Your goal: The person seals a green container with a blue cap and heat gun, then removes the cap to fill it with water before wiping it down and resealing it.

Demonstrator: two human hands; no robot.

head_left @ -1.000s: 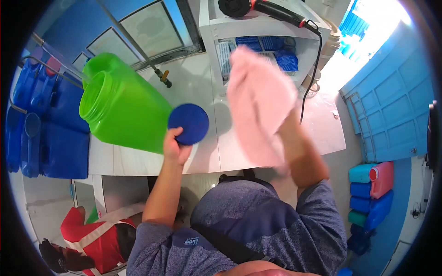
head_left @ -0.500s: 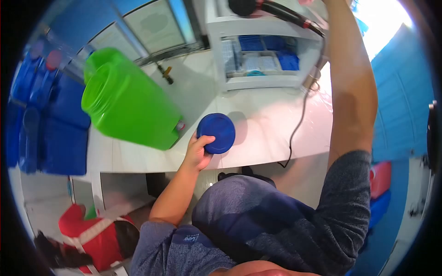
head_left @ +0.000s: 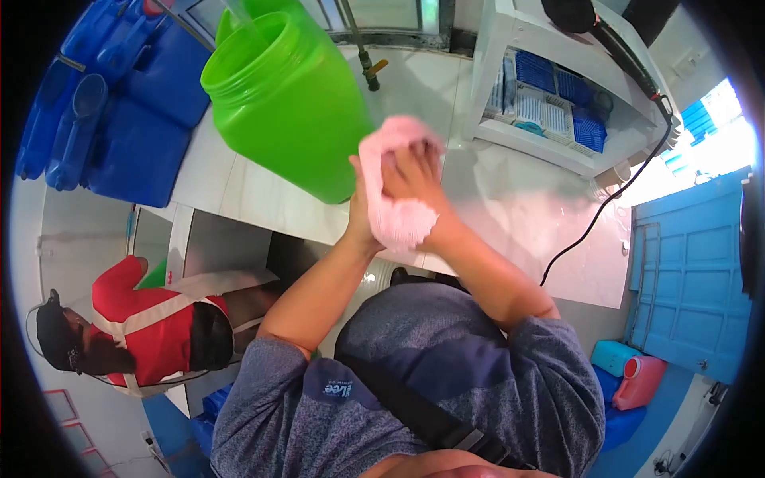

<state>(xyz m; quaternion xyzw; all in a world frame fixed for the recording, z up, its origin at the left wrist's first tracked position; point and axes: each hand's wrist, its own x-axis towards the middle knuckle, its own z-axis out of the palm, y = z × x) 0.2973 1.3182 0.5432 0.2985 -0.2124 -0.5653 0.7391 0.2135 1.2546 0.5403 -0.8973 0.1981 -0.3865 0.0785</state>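
A pink cloth (head_left: 382,179) is bunched between my two hands, above the front part of the white counter. My right hand (head_left: 416,177) presses on the cloth from the right, with its fingers partly wrapped in it. Behind the cloth's left side is my left hand (head_left: 361,209), its fingers mostly hidden. The blue round lid does not show; whether it is under the cloth I cannot tell. Just left of my hands, a large green open-mouthed container (head_left: 295,111) stands tilted in view on the counter.
Blue jugs (head_left: 135,119) stand at the left. A brass-handled tap (head_left: 370,70) is behind. A white shelf (head_left: 518,147) holds blue and white baskets, with a black corded tool (head_left: 629,60) on top. A person in red (head_left: 159,327) is at the lower left.
My right hand has come down from the upper right with the pink cloth and met my left hand. The blue lid is no longer visible. The view has shifted, so the shelf appears further right.
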